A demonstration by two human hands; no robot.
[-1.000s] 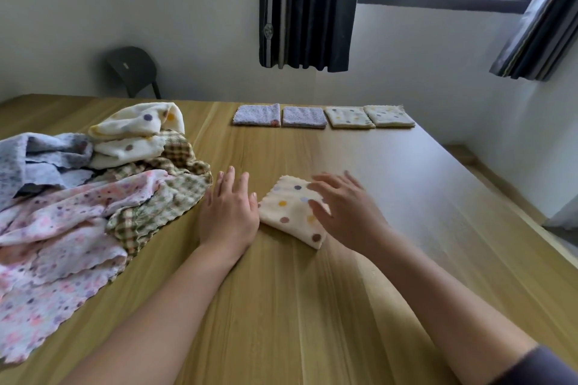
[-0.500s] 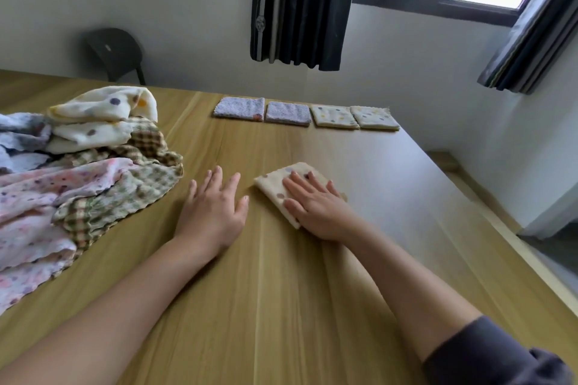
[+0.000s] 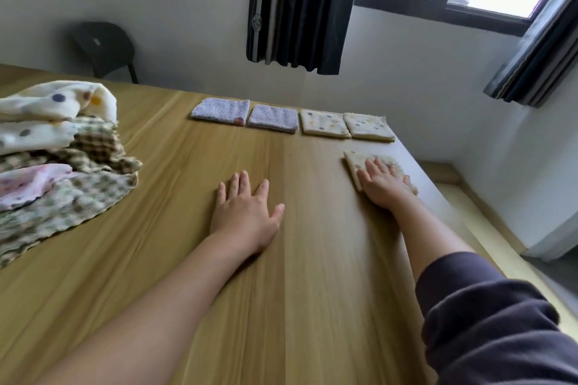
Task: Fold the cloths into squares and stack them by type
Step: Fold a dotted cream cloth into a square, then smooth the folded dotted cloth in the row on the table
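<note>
A folded cream dotted cloth [image 3: 353, 159] lies near the table's right edge, just in front of the far row. My right hand [image 3: 383, 183] presses flat on it with straight fingers and covers most of it. My left hand [image 3: 245, 212] rests flat on the bare wooden table [image 3: 312, 275], well to the left of that cloth. Along the far edge sit two folded lilac squares [image 3: 220, 110] [image 3: 272, 118] and two folded cream dotted squares [image 3: 323, 123] [image 3: 369, 126] in a row. A heap of unfolded cloths [image 3: 59, 162], cream dotted, checked and pink, lies at the left.
The table's right edge [image 3: 438, 197] runs close past the cloth under my right hand, with floor below. A dark chair [image 3: 104, 48] stands behind the far left of the table. Dark curtains [image 3: 300, 6] hang at the window.
My right hand has slid the folded cream cloth from the table's middle to the far right, close to the row. My left hand stayed flat on the table.
</note>
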